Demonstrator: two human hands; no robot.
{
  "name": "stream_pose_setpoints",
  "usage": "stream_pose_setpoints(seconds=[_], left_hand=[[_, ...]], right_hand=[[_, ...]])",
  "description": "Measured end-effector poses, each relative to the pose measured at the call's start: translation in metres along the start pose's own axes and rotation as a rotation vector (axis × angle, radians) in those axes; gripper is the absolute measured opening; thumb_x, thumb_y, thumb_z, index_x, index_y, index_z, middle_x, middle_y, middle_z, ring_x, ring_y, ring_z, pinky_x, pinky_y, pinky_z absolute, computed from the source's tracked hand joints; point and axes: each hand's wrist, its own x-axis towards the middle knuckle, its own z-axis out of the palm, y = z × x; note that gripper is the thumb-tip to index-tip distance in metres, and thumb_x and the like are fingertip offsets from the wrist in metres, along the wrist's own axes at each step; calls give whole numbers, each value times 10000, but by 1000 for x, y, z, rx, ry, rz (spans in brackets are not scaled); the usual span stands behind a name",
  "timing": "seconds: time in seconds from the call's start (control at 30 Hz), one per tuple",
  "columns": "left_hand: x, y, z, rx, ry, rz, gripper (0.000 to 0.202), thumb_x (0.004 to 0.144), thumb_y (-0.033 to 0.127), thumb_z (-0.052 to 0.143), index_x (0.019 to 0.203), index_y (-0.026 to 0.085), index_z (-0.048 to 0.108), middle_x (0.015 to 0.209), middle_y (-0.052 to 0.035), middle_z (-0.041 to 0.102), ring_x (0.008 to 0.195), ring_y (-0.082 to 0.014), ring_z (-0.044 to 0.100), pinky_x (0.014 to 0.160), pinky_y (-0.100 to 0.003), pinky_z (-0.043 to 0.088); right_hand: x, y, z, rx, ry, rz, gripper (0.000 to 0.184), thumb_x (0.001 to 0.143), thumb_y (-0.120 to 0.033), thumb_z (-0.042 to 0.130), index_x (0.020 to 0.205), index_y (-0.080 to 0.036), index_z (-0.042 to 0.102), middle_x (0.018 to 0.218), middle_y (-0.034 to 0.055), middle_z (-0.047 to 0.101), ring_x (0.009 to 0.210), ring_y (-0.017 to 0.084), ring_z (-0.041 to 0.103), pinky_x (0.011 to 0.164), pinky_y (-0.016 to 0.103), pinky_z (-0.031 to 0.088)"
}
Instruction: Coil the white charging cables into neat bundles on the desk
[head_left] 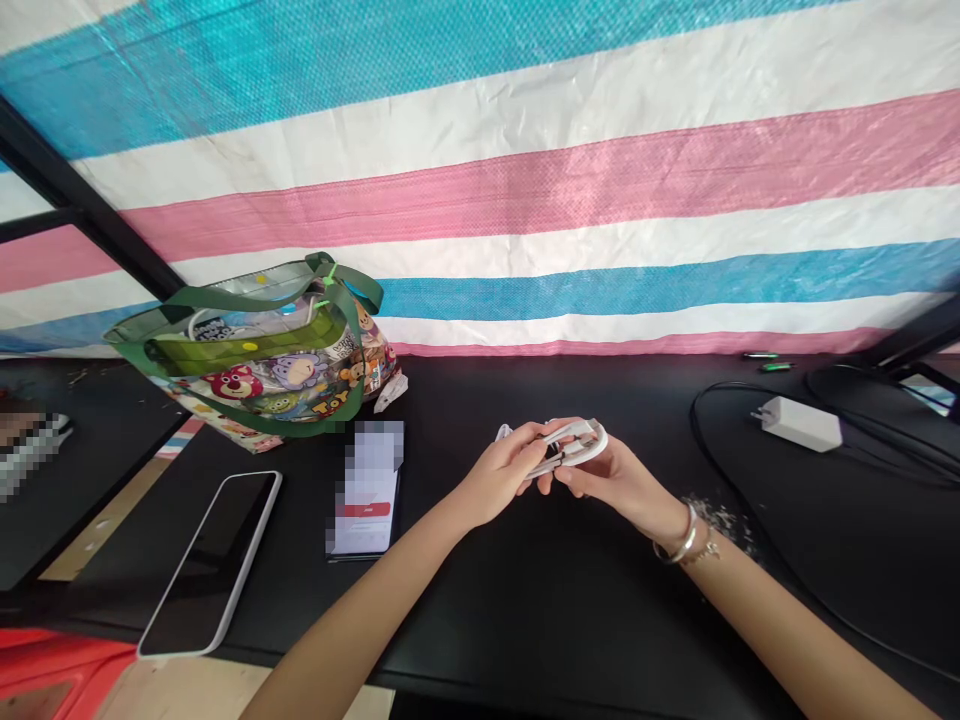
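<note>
A white charging cable (592, 447), coiled into a small bundle with a dark tie around it, is held above the black table (517, 610). My left hand (504, 474) grips the bundle from its left side, thumb on top. On the other side my right hand (611, 480) has its fingers and thumb closed on the loops. A silvery bracelet (684, 540) circles my right wrist. Left of my hands lies a phone with a lit screen (367, 490). Farther left rests a white-edged phone with a dark screen (214, 565).
A cartoon-print tote bag (277, 370) with green handles stands at the back left. To the right are a white power adapter (801, 424) and a black cable (739, 480). Striped plastic sheeting (525, 200) hangs behind the table. A red stool (60, 665) shows at lower left.
</note>
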Motion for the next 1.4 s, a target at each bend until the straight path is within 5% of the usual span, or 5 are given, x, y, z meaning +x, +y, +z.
stream_pose_setpoints(seconds=[0.23, 0.43, 0.6, 1.07, 1.4], left_hand=[[0, 2, 0, 88, 99, 29, 358, 901, 369, 341, 1063, 148, 570, 543, 57, 458, 468, -89, 358, 489, -219, 290], [-4, 6, -2, 416, 266, 15, 349, 919, 319, 320, 1107, 208, 593, 553, 57, 519, 528, -114, 465, 554, -225, 335], [-5, 11, 1, 567, 276, -28, 354, 928, 291, 318, 1122, 255, 612, 580, 66, 585, 524, -111, 527, 585, -221, 379], [-7, 10, 4, 904, 287, 69, 402, 930, 190, 387, 1220, 372, 598, 600, 76, 653, 601, -107, 623, 604, -182, 424], [-5, 6, 6, 1118, 294, 45, 350, 902, 195, 440, 1146, 300, 668, 706, 17, 705, 626, -117, 612, 569, -191, 388]], right_hand=[[-2, 5, -10, -191, 155, -73, 469, 779, -490, 666, 1150, -240, 525, 773, 6, 638, 578, 129, 575, 490, 261, 468], [-3, 6, -21, -860, 549, -496, 209, 847, -336, 602, 1040, -265, 634, 804, 31, 629, 817, 218, 605, 739, 377, 502], [-6, 6, -10, -1287, 526, -742, 120, 841, -220, 609, 859, -301, 695, 945, 31, 674, 1038, 263, 547, 909, 437, 401], [-4, 7, -1, -1355, 435, -779, 259, 934, -225, 514, 714, -263, 646, 716, -52, 729, 852, 160, 649, 980, 346, 314], [-5, 10, 7, -1295, 468, -664, 240, 937, -204, 504, 729, -242, 617, 672, -53, 726, 774, 156, 695, 1029, 369, 322]])
